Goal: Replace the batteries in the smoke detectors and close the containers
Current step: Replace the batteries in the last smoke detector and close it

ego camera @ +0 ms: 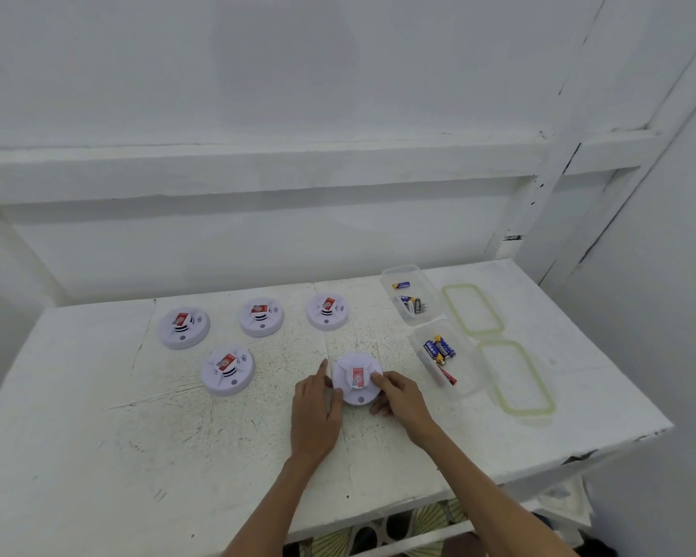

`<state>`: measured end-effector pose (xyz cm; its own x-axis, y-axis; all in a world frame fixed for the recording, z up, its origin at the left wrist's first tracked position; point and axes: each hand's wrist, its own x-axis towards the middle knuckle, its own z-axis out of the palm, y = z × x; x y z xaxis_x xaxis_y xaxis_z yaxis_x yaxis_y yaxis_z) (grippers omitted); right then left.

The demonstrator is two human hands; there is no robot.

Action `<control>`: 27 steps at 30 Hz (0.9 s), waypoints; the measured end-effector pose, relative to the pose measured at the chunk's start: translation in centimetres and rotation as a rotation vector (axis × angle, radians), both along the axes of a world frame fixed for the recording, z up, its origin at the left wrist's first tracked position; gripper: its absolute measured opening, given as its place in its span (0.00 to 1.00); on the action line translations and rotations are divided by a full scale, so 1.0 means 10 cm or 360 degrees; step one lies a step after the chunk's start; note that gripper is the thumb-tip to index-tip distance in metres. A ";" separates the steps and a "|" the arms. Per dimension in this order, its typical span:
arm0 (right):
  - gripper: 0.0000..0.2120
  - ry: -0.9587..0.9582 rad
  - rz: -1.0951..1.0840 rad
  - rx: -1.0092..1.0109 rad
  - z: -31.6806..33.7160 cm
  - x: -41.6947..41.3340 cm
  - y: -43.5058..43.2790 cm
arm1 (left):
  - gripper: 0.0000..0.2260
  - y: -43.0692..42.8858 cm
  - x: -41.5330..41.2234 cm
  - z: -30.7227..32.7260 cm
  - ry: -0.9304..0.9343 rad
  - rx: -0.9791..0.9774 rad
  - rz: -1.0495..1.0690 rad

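The left hand (316, 412), fingers nearly straight, braces the round white plastic smoke detector (356, 377) at nine o'clock; the right hand (398, 396) curls round three o'clock. Best twist steadily, flat.

Between your left grip (316, 408) and right grip (398, 396), the detector (352, 363) is white with a red label (357, 377); right of them, the batteries (441, 349) are blue and yellow.

The white painted desk (97, 456) has a scratchy top. Five round white plastic smoke detectors (261, 316) with red stickers sit on it. On the right stand two clear plastic boxes (430, 291) of batteries (441, 347), each with a green-rimmed clear lid (473, 309) flat beside it.
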<state>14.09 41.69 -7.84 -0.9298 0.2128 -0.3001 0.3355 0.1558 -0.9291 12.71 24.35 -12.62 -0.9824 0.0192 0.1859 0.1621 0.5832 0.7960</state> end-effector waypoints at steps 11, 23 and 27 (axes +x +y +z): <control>0.11 -0.0051 -0.0115 -0.0072 0.05 -0.40 -0.38 | 0.26 -0.25 -0.24 0.23 0.0104 0.0038 0.0039; 0.10 -0.0074 -0.0108 0.0180 0.04 -0.51 -0.65 | 0.37 -0.39 -0.40 0.09 -0.0294 -0.0233 0.0288; 0.14 -0.0095 -0.0038 0.0207 0.08 -0.50 -0.62 | 0.39 -0.36 -0.43 0.14 -0.0358 -0.0283 0.0293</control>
